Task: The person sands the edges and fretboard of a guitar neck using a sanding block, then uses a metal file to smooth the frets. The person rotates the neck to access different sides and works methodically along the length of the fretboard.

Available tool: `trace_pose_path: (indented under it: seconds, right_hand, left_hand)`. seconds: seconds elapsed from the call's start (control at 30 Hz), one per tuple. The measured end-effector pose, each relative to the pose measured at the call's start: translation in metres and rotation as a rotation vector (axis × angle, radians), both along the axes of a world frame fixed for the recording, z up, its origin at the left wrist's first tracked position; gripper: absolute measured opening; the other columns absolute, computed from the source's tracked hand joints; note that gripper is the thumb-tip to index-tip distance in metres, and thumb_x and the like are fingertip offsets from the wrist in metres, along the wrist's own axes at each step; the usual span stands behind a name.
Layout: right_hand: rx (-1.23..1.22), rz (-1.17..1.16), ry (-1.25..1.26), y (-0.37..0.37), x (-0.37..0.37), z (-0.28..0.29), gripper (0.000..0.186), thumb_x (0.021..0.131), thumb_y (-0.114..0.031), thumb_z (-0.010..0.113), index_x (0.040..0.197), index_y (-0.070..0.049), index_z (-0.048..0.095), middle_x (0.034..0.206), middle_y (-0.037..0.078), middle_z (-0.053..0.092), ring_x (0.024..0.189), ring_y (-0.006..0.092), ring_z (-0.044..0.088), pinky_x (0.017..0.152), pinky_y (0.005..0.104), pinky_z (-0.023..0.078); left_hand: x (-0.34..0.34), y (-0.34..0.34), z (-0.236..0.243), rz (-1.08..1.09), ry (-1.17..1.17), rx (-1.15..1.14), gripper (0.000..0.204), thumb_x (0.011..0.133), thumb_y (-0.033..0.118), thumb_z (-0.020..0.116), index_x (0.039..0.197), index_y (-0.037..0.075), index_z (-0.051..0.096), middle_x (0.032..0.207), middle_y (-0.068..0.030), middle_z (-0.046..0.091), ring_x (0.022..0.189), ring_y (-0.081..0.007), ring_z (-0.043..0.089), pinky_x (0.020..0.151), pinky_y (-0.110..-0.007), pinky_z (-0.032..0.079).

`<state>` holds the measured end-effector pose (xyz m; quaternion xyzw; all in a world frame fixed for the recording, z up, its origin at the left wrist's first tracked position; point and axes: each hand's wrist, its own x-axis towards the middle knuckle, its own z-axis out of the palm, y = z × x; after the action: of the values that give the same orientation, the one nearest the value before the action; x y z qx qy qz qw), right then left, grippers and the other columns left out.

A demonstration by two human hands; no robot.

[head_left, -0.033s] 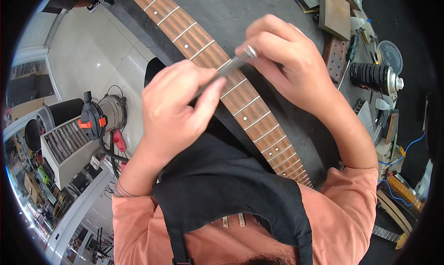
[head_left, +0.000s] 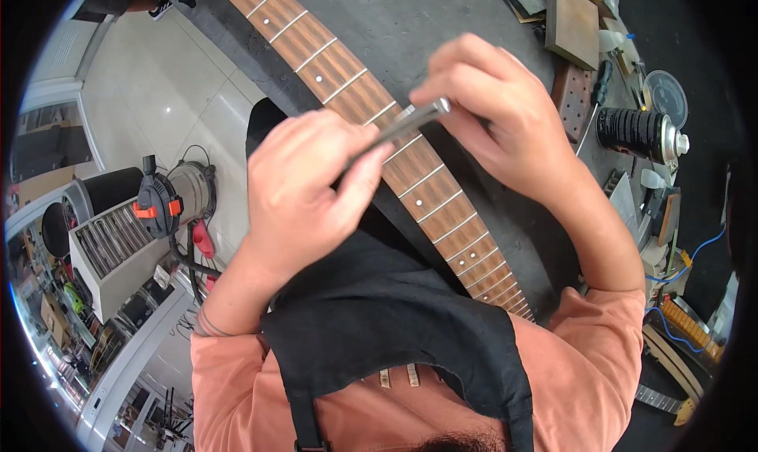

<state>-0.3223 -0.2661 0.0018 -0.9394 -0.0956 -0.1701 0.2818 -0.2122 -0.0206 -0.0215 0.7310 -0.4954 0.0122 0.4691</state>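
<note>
A guitar neck (head_left: 419,168) with a brown striped fretboard, silver frets and pale dot inlays runs diagonally from far left to near right. Above its middle, a slim grey metal tool that looks like a file (head_left: 399,128) lies slantwise across the frets. My left hand (head_left: 304,180) is closed on the near end, thumb along one side and fingers curled over the other. At the far end, my right hand (head_left: 493,108) bends its fingertips around the tip; its thumb is partly hidden. Whether the file touches a fret I cannot tell.
On the dark workbench (head_left: 474,18) at right stand a spray can (head_left: 636,132), a screwdriver (head_left: 603,81), a wooden block (head_left: 572,26) and a clear round lid (head_left: 665,91). Left, on the tiled floor, is a vacuum cleaner (head_left: 178,199). Another person's foot (head_left: 161,8) shows at far left.
The file and both hands have shifted slightly to the right and nearer to me. The guitar neck stays in place.
</note>
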Motion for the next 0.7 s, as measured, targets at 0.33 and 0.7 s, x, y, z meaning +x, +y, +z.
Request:
trace_pose_path:
  seconds: [0.33,0.7]
  right_hand:
    - [0.043,-0.019,-0.072,-0.001,0.011,-0.011,0.016,0.095,-0.005,0.083,0.109,-0.011,0.080,0.106,0.005,0.072,0.099,0.0322,0.073,0.084,0.0435,0.053]
    - [0.009,0.081,0.016,-0.004,-0.005,-0.001,0.015,0.095,-0.004,0.085,0.108,-0.006,0.077,0.112,0.009,0.071,0.100,0.0318,0.072,0.088,0.0432,0.052]
  left_hand:
    - [0.001,-0.003,0.004,0.098,0.026,0.038,0.012,0.092,0.002,0.091,0.098,0.003,0.081,0.080,-0.0076,0.072,0.070,-0.0274,0.068,0.069,-0.040,0.052]
    - [-0.004,0.005,0.003,0.024,0.103,0.041,0.014,0.091,0.006,0.094,0.094,0.004,0.081,0.076,-0.0068,0.071,0.068,-0.0263,0.067,0.072,-0.039,0.050]
